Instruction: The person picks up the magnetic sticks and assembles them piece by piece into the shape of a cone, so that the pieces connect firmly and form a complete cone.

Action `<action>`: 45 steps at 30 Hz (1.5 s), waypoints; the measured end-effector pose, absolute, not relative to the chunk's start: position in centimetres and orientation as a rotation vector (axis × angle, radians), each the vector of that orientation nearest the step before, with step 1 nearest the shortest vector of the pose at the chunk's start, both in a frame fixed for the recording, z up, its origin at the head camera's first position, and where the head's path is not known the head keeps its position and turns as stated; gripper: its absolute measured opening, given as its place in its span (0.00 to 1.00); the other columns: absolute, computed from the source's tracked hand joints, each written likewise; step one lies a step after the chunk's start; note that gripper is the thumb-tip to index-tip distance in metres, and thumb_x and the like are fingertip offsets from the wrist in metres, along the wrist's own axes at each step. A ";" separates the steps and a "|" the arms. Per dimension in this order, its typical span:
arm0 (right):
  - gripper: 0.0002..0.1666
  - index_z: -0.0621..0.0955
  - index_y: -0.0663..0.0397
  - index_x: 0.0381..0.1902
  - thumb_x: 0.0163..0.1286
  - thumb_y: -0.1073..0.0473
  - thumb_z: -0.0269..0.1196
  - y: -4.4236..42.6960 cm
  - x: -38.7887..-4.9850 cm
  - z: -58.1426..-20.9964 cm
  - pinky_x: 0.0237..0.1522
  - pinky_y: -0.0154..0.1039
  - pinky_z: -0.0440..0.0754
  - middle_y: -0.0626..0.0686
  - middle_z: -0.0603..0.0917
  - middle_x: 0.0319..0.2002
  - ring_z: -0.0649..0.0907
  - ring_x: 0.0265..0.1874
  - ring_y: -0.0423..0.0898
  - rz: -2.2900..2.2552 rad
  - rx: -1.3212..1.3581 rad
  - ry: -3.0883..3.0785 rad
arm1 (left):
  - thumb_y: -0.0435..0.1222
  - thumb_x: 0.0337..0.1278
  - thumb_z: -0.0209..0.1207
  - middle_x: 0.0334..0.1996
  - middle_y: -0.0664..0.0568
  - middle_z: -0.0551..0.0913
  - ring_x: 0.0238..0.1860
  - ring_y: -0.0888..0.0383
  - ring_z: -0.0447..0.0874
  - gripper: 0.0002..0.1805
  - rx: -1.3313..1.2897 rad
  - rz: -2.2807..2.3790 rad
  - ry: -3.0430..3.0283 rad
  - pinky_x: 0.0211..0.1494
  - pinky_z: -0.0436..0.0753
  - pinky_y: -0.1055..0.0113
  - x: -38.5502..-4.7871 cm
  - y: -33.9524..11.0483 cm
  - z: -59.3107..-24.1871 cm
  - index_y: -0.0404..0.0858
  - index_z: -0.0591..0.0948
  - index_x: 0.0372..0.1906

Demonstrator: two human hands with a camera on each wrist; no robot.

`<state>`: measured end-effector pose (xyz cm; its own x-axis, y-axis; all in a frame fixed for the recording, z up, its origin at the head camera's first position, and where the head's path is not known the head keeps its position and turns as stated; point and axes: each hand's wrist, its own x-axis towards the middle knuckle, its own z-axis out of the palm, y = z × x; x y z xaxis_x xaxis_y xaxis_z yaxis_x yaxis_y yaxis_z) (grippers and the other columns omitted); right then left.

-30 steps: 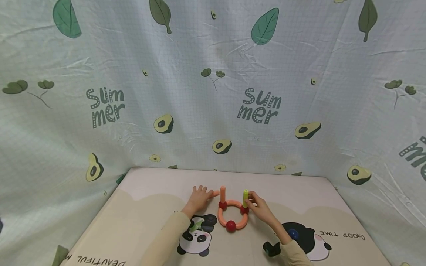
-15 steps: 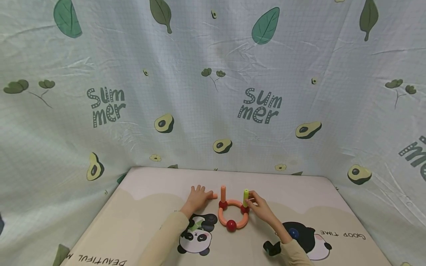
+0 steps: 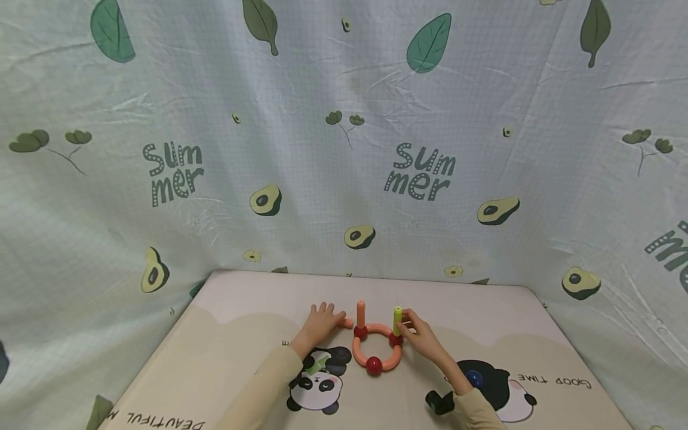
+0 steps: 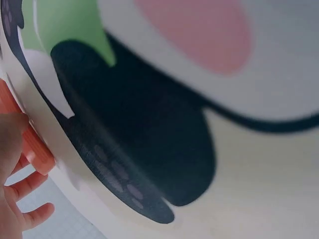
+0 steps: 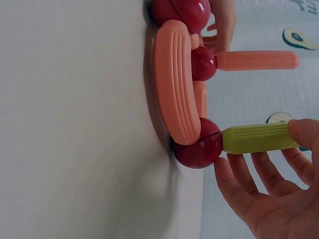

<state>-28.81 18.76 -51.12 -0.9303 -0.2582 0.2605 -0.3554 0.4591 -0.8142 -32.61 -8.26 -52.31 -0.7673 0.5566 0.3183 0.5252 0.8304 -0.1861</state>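
Observation:
A ring of curved orange pieces (image 5: 174,79) joined by red balls (image 3: 374,365) lies flat on the table. From its far-left ball rises an upright orange rod (image 3: 361,315). On the right-hand red ball (image 5: 199,149) stands a lime green rod (image 5: 256,138); my right hand (image 3: 421,340) grips it between thumb and fingers. Left of the ring, my left hand (image 3: 319,325) pinches a loose orange rod (image 4: 37,152), its free end pointing towards the upright orange rod. Part of that rod is hidden by the hand.
The pale table mat (image 3: 242,346) bears printed pandas (image 3: 317,391) and lettering. Behind it and at both sides hangs a light cloth (image 3: 301,149) with leaf and avocado prints. The mat's far edge lies beyond both hands.
The loose orange rod's free end has swung down towards the near side, with my left hand turning slightly. My right hand and the ring stay in place.

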 end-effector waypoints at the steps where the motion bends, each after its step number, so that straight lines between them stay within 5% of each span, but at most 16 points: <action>1: 0.14 0.70 0.58 0.47 0.66 0.59 0.53 18.8 -28.8 -51.1 0.35 0.33 0.79 0.61 0.78 0.40 0.79 0.39 0.51 1.489 0.546 -2.598 | 0.33 0.54 0.51 0.35 0.47 0.76 0.38 0.50 0.73 0.12 -0.826 0.128 -2.626 0.40 0.73 0.53 -32.5 -8.3 -52.3 0.50 0.73 0.43; 18: 0.13 0.70 0.61 0.48 0.66 0.64 0.52 18.3 -27.2 -49.3 0.36 0.37 0.77 0.62 0.78 0.41 0.79 0.40 0.54 1.475 0.524 -2.620 | 0.35 0.54 0.53 0.32 0.54 0.73 0.32 0.58 0.71 0.12 -0.983 -0.045 -2.557 0.33 0.67 0.66 -31.1 -8.7 -52.4 0.49 0.74 0.45; 25: 0.13 0.70 0.61 0.48 0.66 0.66 0.51 17.9 -26.5 -48.0 0.37 0.36 0.77 0.62 0.78 0.41 0.79 0.41 0.55 1.485 0.493 -2.639 | 0.36 0.55 0.53 0.33 0.53 0.74 0.33 0.57 0.74 0.11 -0.939 -0.040 -2.585 0.36 0.69 0.64 -30.9 -8.6 -52.5 0.51 0.74 0.43; 32: 0.14 0.70 0.55 0.48 0.66 0.58 0.53 18.8 -28.8 -51.0 0.36 0.33 0.77 0.60 0.78 0.41 0.79 0.40 0.52 1.483 0.554 -2.614 | 0.32 0.54 0.53 0.37 0.49 0.77 0.36 0.53 0.77 0.21 -0.964 0.079 -2.579 0.44 0.74 0.52 -30.8 -8.5 -51.9 0.58 0.74 0.50; 45: 0.13 0.69 0.57 0.48 0.67 0.59 0.52 18.9 -29.0 -51.2 0.34 0.33 0.79 0.62 0.78 0.41 0.79 0.40 0.52 1.491 0.539 -2.623 | 0.31 0.53 0.53 0.36 0.47 0.73 0.35 0.53 0.75 0.28 -0.950 0.199 -2.563 0.42 0.74 0.56 -31.0 -8.5 -52.2 0.65 0.69 0.54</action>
